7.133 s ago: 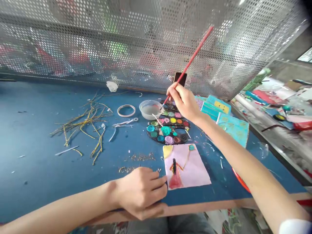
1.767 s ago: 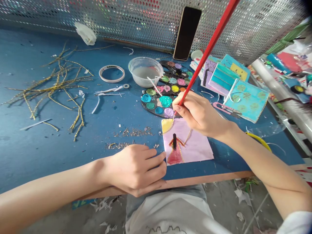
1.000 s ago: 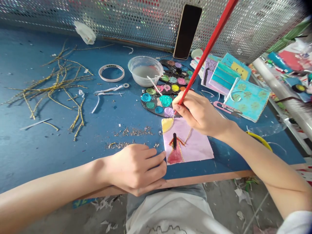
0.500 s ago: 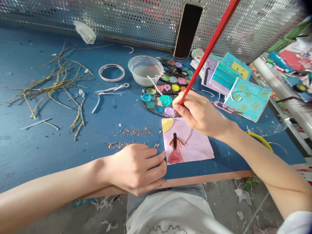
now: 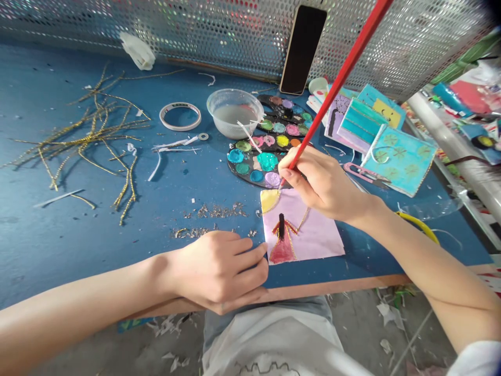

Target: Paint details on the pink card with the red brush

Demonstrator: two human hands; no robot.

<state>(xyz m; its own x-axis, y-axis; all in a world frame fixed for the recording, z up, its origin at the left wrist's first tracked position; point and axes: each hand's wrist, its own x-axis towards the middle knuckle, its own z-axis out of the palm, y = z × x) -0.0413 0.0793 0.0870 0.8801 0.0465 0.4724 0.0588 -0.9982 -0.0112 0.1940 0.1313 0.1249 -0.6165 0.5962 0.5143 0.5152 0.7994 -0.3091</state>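
Observation:
A small square painted card [image 5: 319, 230] lies near the table's front edge. It is lilac, with a yellow corner and a red-dressed figure outlined in gold. My right hand [image 5: 319, 180] grips a red-handled paintbrush [image 5: 332, 89], its tip at the edge of the yellow corner. My left hand [image 5: 223, 269] rests on the table with fingers loosely bent and apart, fingertips at the card's left edge; its thumb is mostly hidden. Just behind the card is a black paint palette [image 5: 245, 177] with several coloured wells, partly covered by my right hand.
Beside the palette stands a plastic bowl [image 5: 219, 117] of cloudy liquid. A tape roll [image 5: 161, 119], gold cords [image 5: 84, 137] and trimmings [image 5: 221, 210] lie leftward. A phone [image 5: 303, 49] leans on the perforated metal panel [image 5: 215, 42]. Painted cards [image 5: 407, 162] and a pink-handled cutter [image 5: 358, 171] are at right.
Both hands and the card hold nearly the same positions. The brush's upper end leans very slightly further right, and the whole view has shifted a little.

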